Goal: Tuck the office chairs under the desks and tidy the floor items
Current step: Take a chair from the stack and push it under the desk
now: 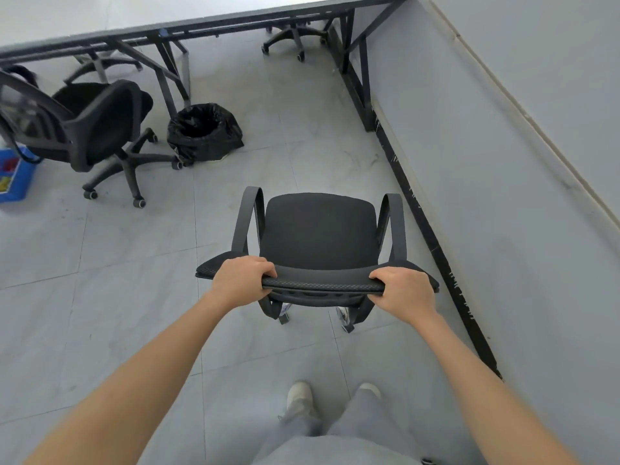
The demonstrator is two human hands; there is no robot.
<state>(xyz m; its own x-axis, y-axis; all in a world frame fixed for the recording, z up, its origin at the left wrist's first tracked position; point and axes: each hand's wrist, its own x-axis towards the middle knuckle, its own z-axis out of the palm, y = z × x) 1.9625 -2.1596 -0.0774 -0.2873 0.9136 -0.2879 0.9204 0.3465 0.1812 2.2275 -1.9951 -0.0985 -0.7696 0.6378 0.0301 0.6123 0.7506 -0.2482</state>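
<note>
grey trousers [335, 441], pale shoes [299, 394]

Both hands [242, 276] [405, 290] grip the chair [318, 229] backrest.

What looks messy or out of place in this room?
The black mesh office chair at left sits turned sideways, away from the long dark-framed desk, not tucked under. Both hands grip another black armchair's backrest out on open floor.
</note>
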